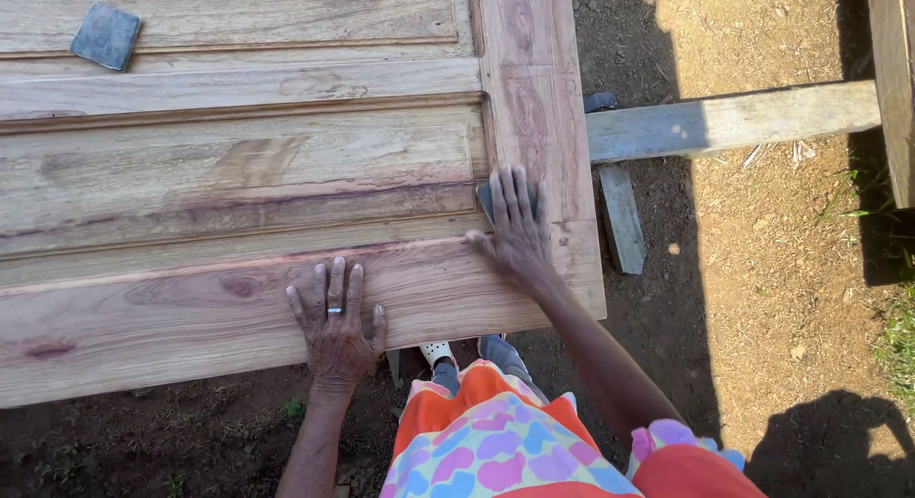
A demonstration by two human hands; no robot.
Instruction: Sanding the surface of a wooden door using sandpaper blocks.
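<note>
A large panelled wooden door (238, 164) lies flat in front of me. My left hand (334, 322), with a ring on one finger, rests flat and spread on the door's near rail. My right hand (515, 231) presses down on a small dark sheet of sandpaper (486, 198) at the corner where the inner panel meets the right stile. Most of that sheet is hidden under my fingers.
A second dark sandpaper piece (107, 36) lies on the door's far left. A wooden beam (734, 120) runs out to the right under the door, with a short plank (621, 217) on the bare earth (762, 269) below.
</note>
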